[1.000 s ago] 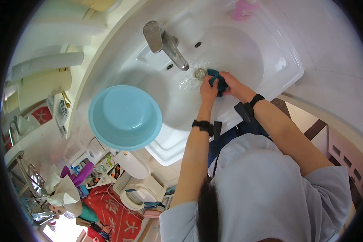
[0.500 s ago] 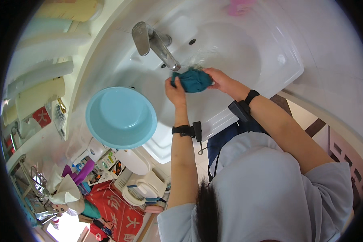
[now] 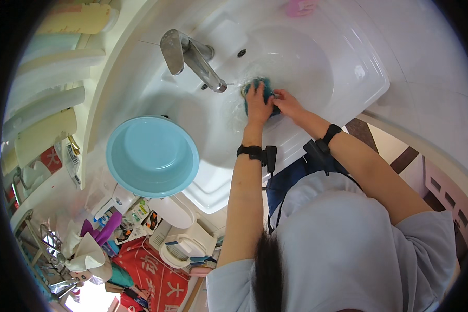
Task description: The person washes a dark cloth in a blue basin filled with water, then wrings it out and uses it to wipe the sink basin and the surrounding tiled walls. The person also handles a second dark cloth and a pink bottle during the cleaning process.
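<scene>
A dark teal cloth [image 3: 267,89] lies bunched low in the white sink [image 3: 348,78], with water rippling around it. My left hand [image 3: 258,107] bears on it from above, its fingers curled over the wet fabric. At the cloth's right edge, my right hand [image 3: 290,104] grips a fold between thumb and fingers. Part of the cloth is hidden under both hands. Just left of them is the spout of the chrome faucet [image 3: 205,73]. Each wrist wears a black strap with a small box.
A light blue plastic basin [image 3: 152,156] stands on the sink's left side. A pink object [image 3: 300,7] sits at the far rim. Rolled items line the shelf [image 3: 96,99] at left; a red printed cloth [image 3: 153,275] and a white toilet [image 3: 174,210] appear lower left.
The cloth has moved down into the sink, slightly right of the spout. My left hand has shifted right, from the cloth's left end to on top of it. My right hand stays at its right edge.
</scene>
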